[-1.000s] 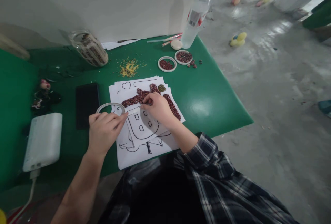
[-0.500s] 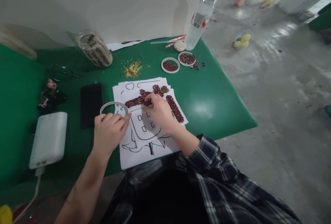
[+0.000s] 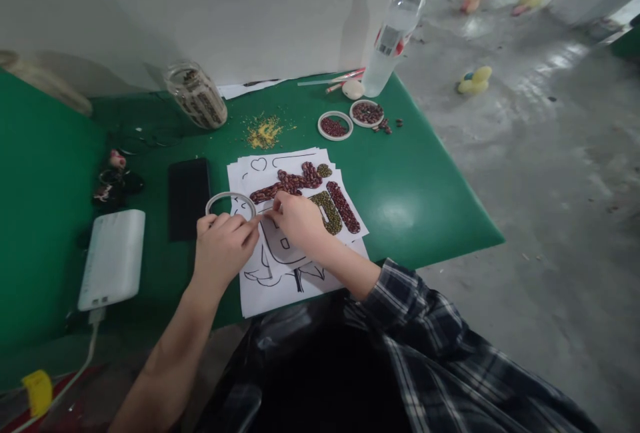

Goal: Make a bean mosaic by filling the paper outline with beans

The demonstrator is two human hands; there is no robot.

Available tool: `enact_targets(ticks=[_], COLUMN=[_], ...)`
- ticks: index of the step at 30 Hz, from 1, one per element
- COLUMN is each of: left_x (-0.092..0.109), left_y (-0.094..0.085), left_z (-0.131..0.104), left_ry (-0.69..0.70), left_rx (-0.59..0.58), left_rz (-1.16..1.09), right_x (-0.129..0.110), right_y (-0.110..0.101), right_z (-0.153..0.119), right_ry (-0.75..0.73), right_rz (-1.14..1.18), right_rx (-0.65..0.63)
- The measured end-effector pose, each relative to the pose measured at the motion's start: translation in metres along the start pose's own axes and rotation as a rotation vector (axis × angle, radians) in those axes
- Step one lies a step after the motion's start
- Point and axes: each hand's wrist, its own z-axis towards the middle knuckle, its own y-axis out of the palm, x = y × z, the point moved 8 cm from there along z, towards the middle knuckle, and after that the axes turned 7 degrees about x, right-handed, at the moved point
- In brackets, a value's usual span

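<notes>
in the head view, the left hand (image 3: 227, 246) is closed on a pale ring (image 3: 231, 196), which sticks out past its fingers over the left edge of the stacked paper (image 3: 265, 296). the right hand (image 3: 299, 223) reaches over the upper sheet with its fingers curled inward, close beside the fingertips of the left hand; whether they meet or pinch anything cannot be told. the paper lies on the green worktop (image 3: 415, 180) and carries black line drawings. on its upper part, a row of dark red beans (image 3: 280, 188) runs just beyond the right hand, with a small round green patch (image 3: 325, 170) at its right end. a green bean shape (image 3: 331, 216) shows to the right of that hand, beside a straight strip of red beans (image 3: 343, 208).

farther back stand 2 shallow dishes side by side, the left dish (image 3: 321, 124) and the right dish (image 3: 383, 112), both holding reddish beans, with a clear bottle (image 3: 395, 33) behind them. yellow crumbs (image 3: 264, 132) lie between the dishes and a jar (image 3: 197, 98). a dark phone (image 3: 189, 198) lies left of the paper, near a white power bank (image 3: 113, 256).
</notes>
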Motion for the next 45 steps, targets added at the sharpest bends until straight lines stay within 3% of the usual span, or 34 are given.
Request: enact_targets(ticks=[15, 25, 35, 45], left_x=[-0.005, 0.007, 0.02, 0.024], left_y=[-0.008, -0.013, -0.013, -0.013], left_z=[-0.001, -0.001, 0.002, -0.004], left_ry=[-0.117, -0.04, 0.045, 0.009], left_rx=[0.063, 0.049, 0.048, 0.083], left_rz=[0.066, 0.145, 0.19, 0.198], right_x=[0.003, -0.002, -0.007, -0.015], right_y=[0.011, 0.017, 0.019, 0.013], right_z=[0.016, 0.02, 0.016, 0.006], right_ry=[0.109, 0.122, 0.099, 0.062], right_rz=[0.243, 0.298, 0.191, 0.014], right_rx=[-0.109, -0.206, -0.291, -0.22])
